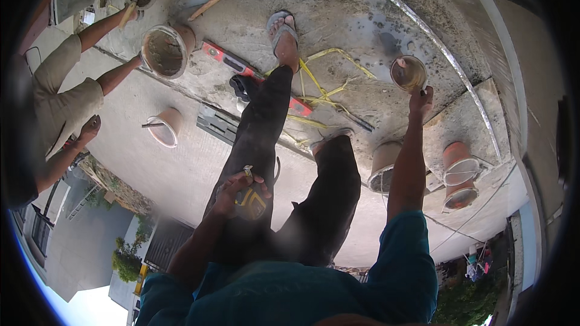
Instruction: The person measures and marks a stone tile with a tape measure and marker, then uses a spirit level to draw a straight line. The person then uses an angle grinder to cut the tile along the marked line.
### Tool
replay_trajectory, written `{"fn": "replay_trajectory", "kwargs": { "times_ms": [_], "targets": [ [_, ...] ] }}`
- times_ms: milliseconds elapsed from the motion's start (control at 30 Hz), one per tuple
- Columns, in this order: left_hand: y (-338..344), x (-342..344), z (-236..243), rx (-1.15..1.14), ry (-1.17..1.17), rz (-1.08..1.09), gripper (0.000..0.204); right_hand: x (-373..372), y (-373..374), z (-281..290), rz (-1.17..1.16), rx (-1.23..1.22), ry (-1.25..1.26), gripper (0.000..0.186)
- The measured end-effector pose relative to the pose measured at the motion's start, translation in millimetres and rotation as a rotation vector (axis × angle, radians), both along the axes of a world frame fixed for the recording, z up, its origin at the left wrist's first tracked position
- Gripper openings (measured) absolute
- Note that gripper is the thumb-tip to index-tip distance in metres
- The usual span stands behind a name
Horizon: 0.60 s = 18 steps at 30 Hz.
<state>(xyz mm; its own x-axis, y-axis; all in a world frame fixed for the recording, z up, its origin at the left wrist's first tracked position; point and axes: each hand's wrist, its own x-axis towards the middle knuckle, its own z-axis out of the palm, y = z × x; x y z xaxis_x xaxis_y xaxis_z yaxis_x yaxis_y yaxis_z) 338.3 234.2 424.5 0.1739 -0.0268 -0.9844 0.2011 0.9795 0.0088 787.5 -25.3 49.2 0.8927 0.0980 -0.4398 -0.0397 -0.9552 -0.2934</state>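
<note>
Close to my body, my left hand (232,192) is closed around a yellow and dark grey tape measure (250,204), held over my left thigh. My right arm stretches forward and right. Its hand (421,101) grips a round dipper (408,73) at its near edge, tilted so its inside shows. Wet concrete floor (386,45) with dark splashes lies just beyond the dipper. Between my feet and around them run yellow straps (329,87) and a long red spirit level (232,60), partly hidden by my left leg.
Mortar-stained buckets stand at the left (166,51) and right (385,160). A hammer (211,3) lies beyond my left foot. A curved pale strip (429,33) runs along the right. Two co-workers' arms (109,30) reach in at the left. A grey metal piece (216,123) lies near the edge.
</note>
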Motion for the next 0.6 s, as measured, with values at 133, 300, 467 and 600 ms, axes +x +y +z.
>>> {"fn": "replay_trajectory", "kwargs": {
  "times_ms": [133,300,467,600],
  "targets": [
    [-10.2,-5.6,-4.1,-0.056,-0.06,0.075,0.033,-61.4,142.2,78.2,0.128,0.222,0.218,0.04],
    [1.2,6.6,-1.1,-0.068,-0.083,0.181,0.035,-162.2,354.3,117.1,0.332,0.472,0.425,0.039],
    [20.1,14.5,3.7,0.08,-0.337,0.263,0.036,-263.1,550.2,81.4,0.52,0.53,0.498,0.042],
    [46.5,26.3,4.2,0.004,-0.304,0.25,0.036,-311.5,651.1,31.3,0.529,0.408,0.546,0.049]
  ]
}}
